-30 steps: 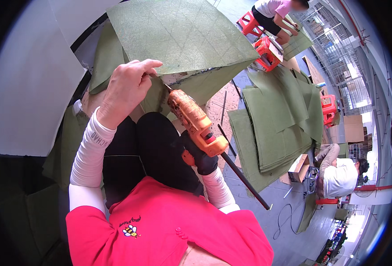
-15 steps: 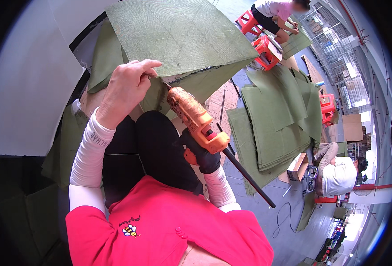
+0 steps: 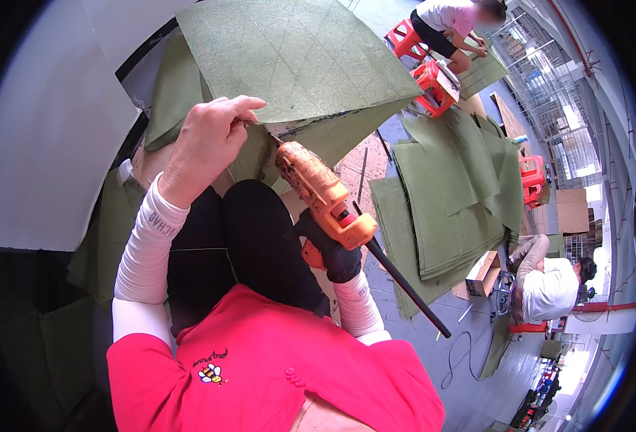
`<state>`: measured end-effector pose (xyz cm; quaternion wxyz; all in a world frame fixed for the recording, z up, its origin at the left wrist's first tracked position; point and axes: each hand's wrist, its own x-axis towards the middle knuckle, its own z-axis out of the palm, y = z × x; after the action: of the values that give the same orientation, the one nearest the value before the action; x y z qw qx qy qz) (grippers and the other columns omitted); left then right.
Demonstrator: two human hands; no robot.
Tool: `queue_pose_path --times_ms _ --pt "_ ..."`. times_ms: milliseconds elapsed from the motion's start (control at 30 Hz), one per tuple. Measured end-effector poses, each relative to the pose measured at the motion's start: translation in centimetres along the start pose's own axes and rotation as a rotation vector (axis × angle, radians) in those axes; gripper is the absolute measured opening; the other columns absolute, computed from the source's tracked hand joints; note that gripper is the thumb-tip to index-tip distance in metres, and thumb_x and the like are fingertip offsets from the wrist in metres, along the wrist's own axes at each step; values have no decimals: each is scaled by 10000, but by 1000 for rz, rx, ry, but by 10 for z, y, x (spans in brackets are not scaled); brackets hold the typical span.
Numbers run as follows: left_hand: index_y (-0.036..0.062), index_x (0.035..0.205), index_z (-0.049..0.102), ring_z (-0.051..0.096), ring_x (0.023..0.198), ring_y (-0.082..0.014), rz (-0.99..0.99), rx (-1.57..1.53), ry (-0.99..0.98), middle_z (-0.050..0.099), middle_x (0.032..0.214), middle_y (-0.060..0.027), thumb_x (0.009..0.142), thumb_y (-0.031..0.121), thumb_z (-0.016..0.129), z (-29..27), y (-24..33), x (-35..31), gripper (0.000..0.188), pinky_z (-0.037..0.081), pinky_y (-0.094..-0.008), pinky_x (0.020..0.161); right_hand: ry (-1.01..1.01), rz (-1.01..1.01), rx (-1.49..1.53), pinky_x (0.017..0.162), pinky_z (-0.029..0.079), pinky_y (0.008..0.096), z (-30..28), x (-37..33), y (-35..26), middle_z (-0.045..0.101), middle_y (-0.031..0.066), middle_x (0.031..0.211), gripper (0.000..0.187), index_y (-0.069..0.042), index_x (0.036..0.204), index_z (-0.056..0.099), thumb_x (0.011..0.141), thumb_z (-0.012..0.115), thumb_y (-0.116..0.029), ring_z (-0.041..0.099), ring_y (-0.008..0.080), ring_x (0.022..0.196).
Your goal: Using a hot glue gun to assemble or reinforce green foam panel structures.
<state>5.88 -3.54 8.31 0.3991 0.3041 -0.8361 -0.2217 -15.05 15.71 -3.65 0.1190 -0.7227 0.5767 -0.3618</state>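
My right hand point(image 3: 330, 248), in a black glove, grips the handle of an orange glue gun point(image 3: 310, 180) smeared with dark residue. From the gun's rear a long black glue stick point(image 3: 411, 294) slopes down to the right. Its nozzle points up-left, close under the front edge of a green woven sheet point(image 3: 296, 57), where a dark line of glue shows. Bare, my left hand point(image 3: 213, 140) pinches that edge just left of the nozzle, index finger lying along the top. Its thumb is partly hidden. The sheet spreads over a box-like form whose inside is mostly out of sight.
To the right, a stack of green sheets point(image 3: 444, 201) lies on the grey floor. Red stools point(image 3: 433, 86) stand beyond, near a person point(image 3: 451, 29) handling another sheet. Another person point(image 3: 548, 288) sits at far right beside an open cardboard box point(image 3: 483, 273). A white panel point(image 3: 44, 144) rises at left.
The glue gun and my right hand have shifted very slightly to the right and down. My left hand stays on the sheet's edge, almost unmoved.
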Motion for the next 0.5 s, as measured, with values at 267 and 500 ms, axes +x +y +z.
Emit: queue_pose_path --times_ms 267,500 --pt "15 1103 685 700 817 -305 -6 -10 -4 719 885 -163 798 -61 520 1 0 0 355 552 -387 783 58 249 501 791 523 362 -7 -1 -16 661 70 1090 316 -86 1199 653 884 676 -87 655 233 972" --pt "18 1103 687 703 822 -298 -14 10 6 721 886 -155 805 -59 519 0 3 2 350 549 -372 780 106 35 -141 821 522 383 26 3 -16 685 84 1067 322 -140 1145 715 830 706 -74 663 278 968"
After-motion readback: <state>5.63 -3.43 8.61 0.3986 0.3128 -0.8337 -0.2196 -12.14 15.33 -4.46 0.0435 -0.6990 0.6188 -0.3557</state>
